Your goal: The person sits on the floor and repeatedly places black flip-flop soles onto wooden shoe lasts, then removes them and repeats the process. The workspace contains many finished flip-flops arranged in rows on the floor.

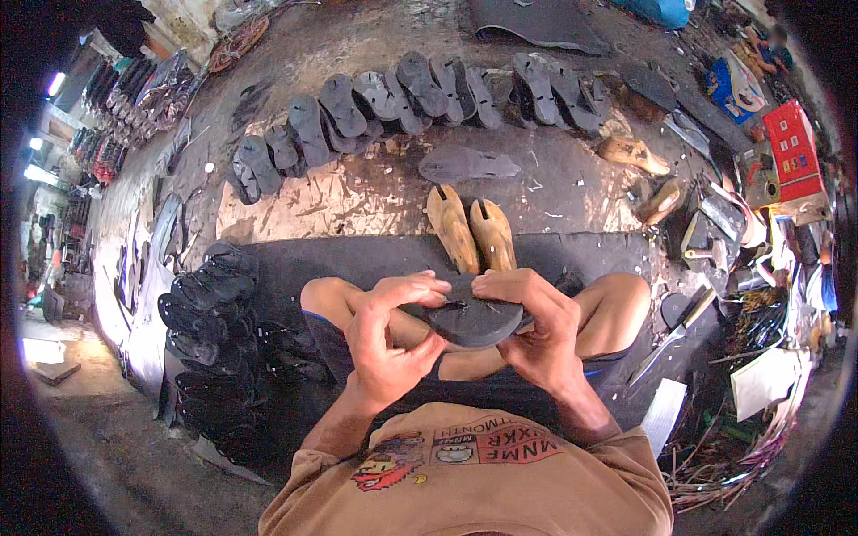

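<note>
In front of my lap is a black sandal sole [478, 323], its rounded end toward me and small slits in its surface. My right hand [541, 326] grips its right side, fingers curled underneath and over the edge. At its left edge, my left hand [389, 326] has its thumb and fingers closed on the sole, the fingertips lying on top. Just beyond lie two slotted wooden shoe lasts [454, 234], side by side on the dark mat. Farther out, a loose dark grey sole [469, 165] lies flat.
Several dark soles [340, 107] form an arc across the far side. Black sandals are piled [210, 330] at my left. A knife [684, 326] lies at my right, near a hammer [706, 255], a red box [795, 156] and scraps. Another person [773, 54] sits far right.
</note>
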A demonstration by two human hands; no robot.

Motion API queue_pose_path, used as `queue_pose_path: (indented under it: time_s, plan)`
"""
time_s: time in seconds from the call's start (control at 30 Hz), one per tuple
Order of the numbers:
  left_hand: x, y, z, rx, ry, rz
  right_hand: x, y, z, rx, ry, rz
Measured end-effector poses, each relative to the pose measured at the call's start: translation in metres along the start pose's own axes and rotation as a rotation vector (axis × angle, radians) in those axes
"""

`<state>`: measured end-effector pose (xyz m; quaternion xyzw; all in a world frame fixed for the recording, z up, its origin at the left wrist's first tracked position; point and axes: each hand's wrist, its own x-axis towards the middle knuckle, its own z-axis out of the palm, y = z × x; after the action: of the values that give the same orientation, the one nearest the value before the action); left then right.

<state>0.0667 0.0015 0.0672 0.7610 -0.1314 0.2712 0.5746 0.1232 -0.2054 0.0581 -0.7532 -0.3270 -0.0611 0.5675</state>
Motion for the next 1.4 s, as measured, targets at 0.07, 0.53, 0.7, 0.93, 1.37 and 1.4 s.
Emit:
queue_pose_path:
  time_s: [0.07, 0.53, 0.7, 0.93, 1.37, 1.4]
  plan:
    - [-0.010, -0.005, 0.000, -0.003, 0.027, -0.127, 0.001, 0.001, 0.000, -0.006, 0.000, 0.029]
    - [0.002, -0.003, -0.008, 0.171, -0.209, -0.125, 0.019, 0.006, -0.006, 0.063, -0.252, -0.003]
    - [-0.004, -0.002, -0.008, 0.288, -0.152, -0.075, 0.017, 0.006, -0.008, 0.035, -0.302, 0.052]
    - [-0.001, -0.016, -0.013, 0.229, -0.219, 0.059, 0.024, 0.006, -0.022, 0.024, -0.414, 0.003]
    - [-0.011, -0.020, -0.003, 0.130, -0.327, -0.024, 0.012, 0.040, -0.021, 0.098, -0.336, -0.041]
    - [-0.012, -0.026, -0.003, 0.134, -0.317, -0.058, 0.010, 0.053, -0.019, 0.181, -0.369, -0.052]
